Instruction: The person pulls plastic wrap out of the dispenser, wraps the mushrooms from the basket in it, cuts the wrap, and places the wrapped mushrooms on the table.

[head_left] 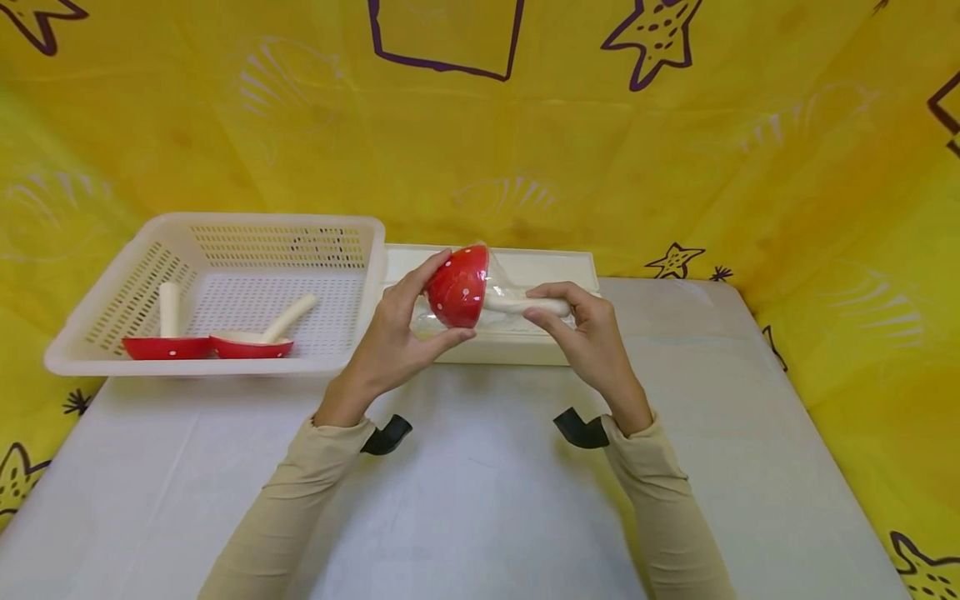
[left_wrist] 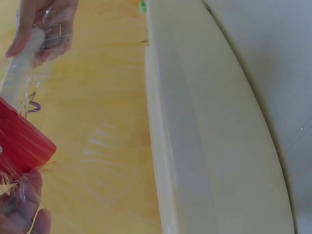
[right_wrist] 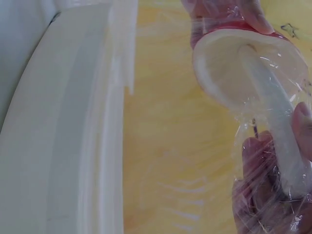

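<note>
A toy mushroom (head_left: 459, 287) with a white-dotted red cap and a white stem is held sideways over the table, covered in clear plastic film (right_wrist: 234, 117). My left hand (head_left: 397, 333) grips its cap, thumb below and fingers above. With thumb and fingers, my right hand (head_left: 592, 333) pinches the end of the stem (right_wrist: 273, 102). In the right wrist view the cap's pale underside shows through the wrinkled film. Just behind and below the hands lies a long white box (head_left: 510, 354).
To the left stands a white plastic basket (head_left: 360, 292) with slotted walls. Two more toy mushrooms (head_left: 168, 346) lie in it, caps down and stems up. A yellow patterned cloth (head_left: 480, 150) hangs behind the white table (head_left: 480, 500).
</note>
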The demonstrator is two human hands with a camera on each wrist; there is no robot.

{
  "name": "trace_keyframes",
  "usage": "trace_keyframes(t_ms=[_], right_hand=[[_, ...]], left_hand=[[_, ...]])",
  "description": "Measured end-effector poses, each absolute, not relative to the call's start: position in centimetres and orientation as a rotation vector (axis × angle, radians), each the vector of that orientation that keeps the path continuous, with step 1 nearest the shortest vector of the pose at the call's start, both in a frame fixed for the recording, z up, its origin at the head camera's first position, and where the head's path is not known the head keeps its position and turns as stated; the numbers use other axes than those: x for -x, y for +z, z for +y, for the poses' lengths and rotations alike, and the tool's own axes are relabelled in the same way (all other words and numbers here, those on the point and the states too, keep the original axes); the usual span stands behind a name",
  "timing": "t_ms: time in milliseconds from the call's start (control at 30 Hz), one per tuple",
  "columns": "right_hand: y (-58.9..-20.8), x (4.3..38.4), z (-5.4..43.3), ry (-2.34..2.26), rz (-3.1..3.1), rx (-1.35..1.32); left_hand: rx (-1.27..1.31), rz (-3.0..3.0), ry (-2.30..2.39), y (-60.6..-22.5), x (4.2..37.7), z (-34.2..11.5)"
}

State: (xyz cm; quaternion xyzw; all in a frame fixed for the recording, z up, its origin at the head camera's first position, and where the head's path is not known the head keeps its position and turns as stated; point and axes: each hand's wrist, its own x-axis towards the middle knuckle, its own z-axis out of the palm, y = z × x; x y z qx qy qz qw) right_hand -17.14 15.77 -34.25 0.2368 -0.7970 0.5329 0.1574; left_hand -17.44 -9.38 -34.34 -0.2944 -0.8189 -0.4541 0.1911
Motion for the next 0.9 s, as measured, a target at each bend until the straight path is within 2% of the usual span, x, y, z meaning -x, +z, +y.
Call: trace_keyframes(t_ms=[900], right_hand=[[-33.2,18.1,15.1,1.549,-2.141,-0.675]], left_hand=[[0.825,-2.253,-1.184,-33.0,17.8,-9.2]])
